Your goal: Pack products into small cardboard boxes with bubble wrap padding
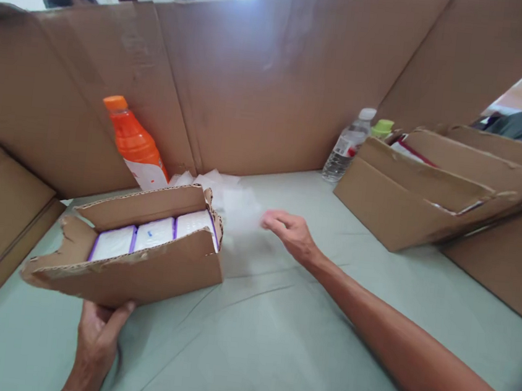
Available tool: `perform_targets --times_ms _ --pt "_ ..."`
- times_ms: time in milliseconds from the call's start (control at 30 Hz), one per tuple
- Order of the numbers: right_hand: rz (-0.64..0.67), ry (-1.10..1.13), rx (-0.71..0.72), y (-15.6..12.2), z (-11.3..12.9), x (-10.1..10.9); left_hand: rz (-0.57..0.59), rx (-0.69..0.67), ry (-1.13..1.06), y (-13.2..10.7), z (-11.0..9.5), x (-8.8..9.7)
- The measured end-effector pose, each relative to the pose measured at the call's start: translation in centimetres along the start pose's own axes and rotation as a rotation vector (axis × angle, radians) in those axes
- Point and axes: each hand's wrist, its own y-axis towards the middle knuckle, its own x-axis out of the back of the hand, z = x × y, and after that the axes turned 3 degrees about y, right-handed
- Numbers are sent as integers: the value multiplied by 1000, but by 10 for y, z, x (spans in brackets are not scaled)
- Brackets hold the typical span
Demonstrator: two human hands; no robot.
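Observation:
My left hand [99, 334] grips the near side of an open cardboard box [140, 279], its thumb against the lower edge and its fingers hidden beneath. The box is tilted, and its rim is torn. Inside sit white packs with purple edges [154, 234] in a row. To the right of the box, my right hand [292, 233] is closed in a pinch on a thin, see-through plastic sheet [243, 209], blurred by motion. More crumpled plastic lies behind the box, near an orange bottle [138, 142].
A cardboard wall [272, 85] stands along the back. At the right are a clear water bottle [347, 145], a green-capped container [382, 128] and an open cardboard box with things in it [381, 202]. Another cardboard box [4, 193] stands at the left on the pale green surface [273, 346].

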Motion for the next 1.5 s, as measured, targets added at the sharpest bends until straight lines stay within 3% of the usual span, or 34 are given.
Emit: perform_targets --times_ms 100,167,233,333,467,567,733,867,967,1067,1167,1333,1400,1500 --pt "81 26 -197 -42 9 41 20 -41 -45 0 -3 -3" --pt "-5 -10 -237 -59 21 58 26 -68 -47 -1 -8 -5" --pt "-86 -54 -214 -66 38 61 40 -98 -35 -2 -14 -6" --pt "-10 -88 -147 -60 59 34 35 -145 44 -5 -24 -5" --pt "212 -45 -142 -49 66 -36 -56 -235 306 -9 -33 2" --pt "322 -16 -159 -48 61 -78 -14 -212 318 -11 -34 7" --pt "252 -89 -150 -42 55 -100 66 -138 56 1 -18 2" --pt "172 -143 -114 -16 47 -114 211 -137 -205 17 -6 -11" --pt "123 -188 -100 1 36 -124 282 -125 -253 24 -5 -13" --pt "125 -224 -73 -5 29 -116 211 -135 -226 25 -7 -3" --pt "151 -285 -40 -36 28 -85 187 -118 -187 25 -7 8" --pt "316 -709 13 -81 36 -33 205 -179 -81 22 -3 7" --pt "351 -814 -1 -84 39 -26 204 -232 -31 20 -4 4" --pt "324 -802 -37 -83 47 -32 183 -281 34 15 -9 4"
